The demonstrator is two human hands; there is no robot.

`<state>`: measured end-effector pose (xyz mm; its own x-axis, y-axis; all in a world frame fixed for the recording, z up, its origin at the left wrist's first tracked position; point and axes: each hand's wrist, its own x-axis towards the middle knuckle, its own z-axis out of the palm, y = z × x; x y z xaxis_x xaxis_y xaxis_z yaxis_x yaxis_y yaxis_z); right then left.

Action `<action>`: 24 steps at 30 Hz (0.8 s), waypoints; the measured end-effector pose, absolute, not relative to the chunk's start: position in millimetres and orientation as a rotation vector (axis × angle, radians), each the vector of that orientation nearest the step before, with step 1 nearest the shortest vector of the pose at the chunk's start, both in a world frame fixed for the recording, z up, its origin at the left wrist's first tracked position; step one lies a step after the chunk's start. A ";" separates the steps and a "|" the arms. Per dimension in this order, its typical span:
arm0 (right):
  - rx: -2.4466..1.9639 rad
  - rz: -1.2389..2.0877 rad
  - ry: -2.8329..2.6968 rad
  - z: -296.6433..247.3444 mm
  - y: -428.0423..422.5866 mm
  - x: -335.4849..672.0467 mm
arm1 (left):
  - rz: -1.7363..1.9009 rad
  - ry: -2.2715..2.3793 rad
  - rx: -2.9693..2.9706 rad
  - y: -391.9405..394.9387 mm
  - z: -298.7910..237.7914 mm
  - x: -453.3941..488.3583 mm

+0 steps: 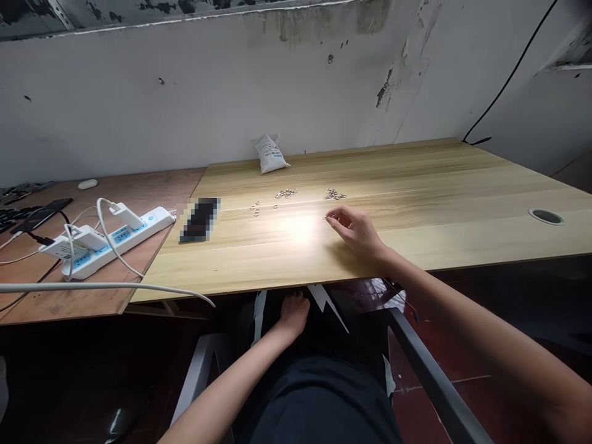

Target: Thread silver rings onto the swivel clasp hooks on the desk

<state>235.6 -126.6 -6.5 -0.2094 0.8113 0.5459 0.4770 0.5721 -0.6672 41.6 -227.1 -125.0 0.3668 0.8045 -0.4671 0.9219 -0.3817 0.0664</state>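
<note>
My right hand (351, 228) is just above the wooden table, thumb and fingertips pinched on a tiny shiny metal piece (325, 217) whose kind is too small to tell. Just beyond it lies a small pile of metal pieces (333, 194). To the left is a second pile of similar metal pieces (285, 193). Several thin metal rings (256, 213) lie loose farther left, with a single ring (275, 206) apart from them. Below the table edge, my left hand (295, 313) rests on my lap, its fingers curled in and partly out of sight; nothing shows in it.
The wooden table (462, 203) meets the wall. A white printed packet (271, 154) stands at the back. A blurred-out phone (200, 219) lies at left. Beside it, on a browner board, are a power strip (152, 222) with chargers and cables. A grommet (546, 216) sits at right.
</note>
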 end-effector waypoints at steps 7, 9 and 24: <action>-1.097 0.680 -1.841 -17.0 -115.6 237.3 | -0.361 1.235 2.385 -268.1 -64.0 41.2; -1.081 0.771 -1.826 -17.7 -113.7 235.2 | -0.268 1.027 2.429 -283.5 -28.5 39.8; -0.894 1.054 -1.796 -18.0 -57.0 170.9 | 0.825 1.297 2.671 -70.6 -1.8 -31.1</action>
<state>170.9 -57.0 -18.0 -0.3854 0.8701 0.3073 0.1562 0.3897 -0.9076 -31.1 -70.6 -1.8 0.5030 0.7449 0.4383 0.7126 -0.6444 0.2774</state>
